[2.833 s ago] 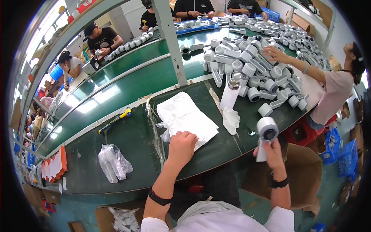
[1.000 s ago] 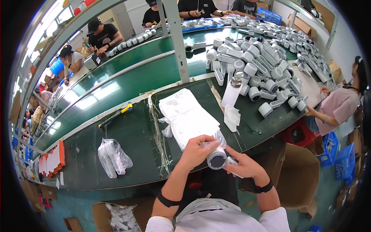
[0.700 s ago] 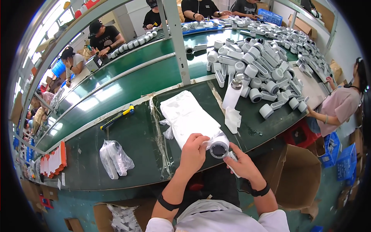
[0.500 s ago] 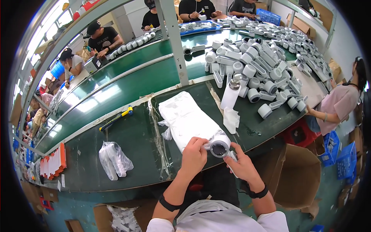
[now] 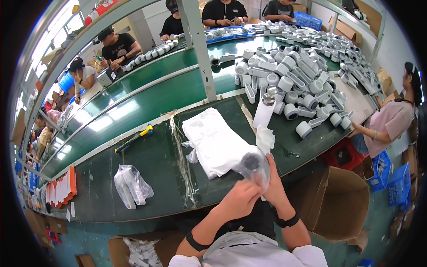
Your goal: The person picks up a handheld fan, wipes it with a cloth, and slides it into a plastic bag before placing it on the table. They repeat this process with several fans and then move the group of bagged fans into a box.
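It's a single head-worn fisheye, the left of a side-by-side pair, tipped down from just above the wearer's own white shirt [image 5: 262, 254], which crowds the near edge! Left hand [image 5: 240, 196] and right hand [image 5: 278, 187] come in close, a touch right of centre, backs toward the lens. Under them sweeps the tabletop [image 5: 151, 162], caught steeply from above. Now follow the gaze outward: it flattens, past the upright metal post [image 5: 203, 55], out to small, distant people [image 5: 224, 12] on the far side. Wide, very wide! Floor [image 5: 97, 236] shows near left and near right, straight edges bowing, dark corners closing round.
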`<state>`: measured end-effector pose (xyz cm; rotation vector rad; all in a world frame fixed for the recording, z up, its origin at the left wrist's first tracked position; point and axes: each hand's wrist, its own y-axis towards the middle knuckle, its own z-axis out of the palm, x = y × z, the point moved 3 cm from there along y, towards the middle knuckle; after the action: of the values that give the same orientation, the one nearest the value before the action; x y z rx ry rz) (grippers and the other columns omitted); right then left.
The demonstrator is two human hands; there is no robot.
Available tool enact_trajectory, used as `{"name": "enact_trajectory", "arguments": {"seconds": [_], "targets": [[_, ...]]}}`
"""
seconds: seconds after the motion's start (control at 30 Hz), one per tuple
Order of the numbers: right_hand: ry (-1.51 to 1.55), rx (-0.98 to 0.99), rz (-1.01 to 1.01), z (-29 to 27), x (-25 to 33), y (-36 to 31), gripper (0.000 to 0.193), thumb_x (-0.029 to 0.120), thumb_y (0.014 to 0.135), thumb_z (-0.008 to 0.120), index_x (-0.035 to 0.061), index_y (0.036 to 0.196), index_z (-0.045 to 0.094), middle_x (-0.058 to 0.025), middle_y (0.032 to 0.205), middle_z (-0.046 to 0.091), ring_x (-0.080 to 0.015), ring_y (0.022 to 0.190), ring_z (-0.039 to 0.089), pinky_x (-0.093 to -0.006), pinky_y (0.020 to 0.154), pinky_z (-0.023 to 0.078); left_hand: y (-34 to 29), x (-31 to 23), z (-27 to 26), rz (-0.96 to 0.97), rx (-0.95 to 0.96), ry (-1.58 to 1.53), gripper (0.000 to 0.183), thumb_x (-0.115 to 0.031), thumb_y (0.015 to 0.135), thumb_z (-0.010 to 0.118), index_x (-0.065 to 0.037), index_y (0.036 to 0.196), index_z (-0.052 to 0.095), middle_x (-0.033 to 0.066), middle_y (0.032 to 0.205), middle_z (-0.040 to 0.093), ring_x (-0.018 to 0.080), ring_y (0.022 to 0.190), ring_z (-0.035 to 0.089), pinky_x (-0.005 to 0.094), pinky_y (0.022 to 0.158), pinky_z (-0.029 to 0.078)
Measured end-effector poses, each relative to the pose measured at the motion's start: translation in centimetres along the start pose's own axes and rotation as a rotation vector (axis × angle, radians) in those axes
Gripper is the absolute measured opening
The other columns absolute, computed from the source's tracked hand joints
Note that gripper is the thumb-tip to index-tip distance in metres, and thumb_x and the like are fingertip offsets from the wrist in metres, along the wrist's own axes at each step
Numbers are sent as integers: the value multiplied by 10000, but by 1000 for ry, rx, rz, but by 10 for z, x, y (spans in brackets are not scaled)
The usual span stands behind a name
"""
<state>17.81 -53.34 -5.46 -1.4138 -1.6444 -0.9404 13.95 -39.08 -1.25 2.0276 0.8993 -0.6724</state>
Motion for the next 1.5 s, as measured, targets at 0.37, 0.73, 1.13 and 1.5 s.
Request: {"name": "enact_trajectory", "arguments": {"seconds": [0.37,0.73,1.13,1.5], "targets": [[974,121,242,37,13,-5,335,272,1029,484,27,1245,558,-21,1060,632,-77,910,585,-237,789,483,-9,48,-10,-734,-512,-1124,317,-172,984,563,-24,1260,514,72,1167,618,163,979,633,322,794,530],[183,-299,-209,22,31,-5,98,45,861,681,-16,937,692,-67,802,627,-85,617,553,-226,538,429,-18,52,-36,-893,-542,-1316,431,-431,1013,424,-96,1282,461,147,1148,613,270,919,664,455,552,577],[-60,-52,-248,-60,19,-8,137,58,830,694,15,959,708,-69,771,654,-91,621,579,-236,553,455,-165,83,-163,-781,-1155,171,451,-150,899,616,102,1254,502,170,1114,605,237,950,611,322,836,489],[-1025,-389,-348,-213,-100,142,536,28,756,627,127,1276,542,-79,1239,566,-294,1164,498,-404,883,469,-200,87,-178,-1056,-849,1025,564,-293,873,650,34,1305,492,234,1251,549,422,1186,505,456,1009,399]]}}
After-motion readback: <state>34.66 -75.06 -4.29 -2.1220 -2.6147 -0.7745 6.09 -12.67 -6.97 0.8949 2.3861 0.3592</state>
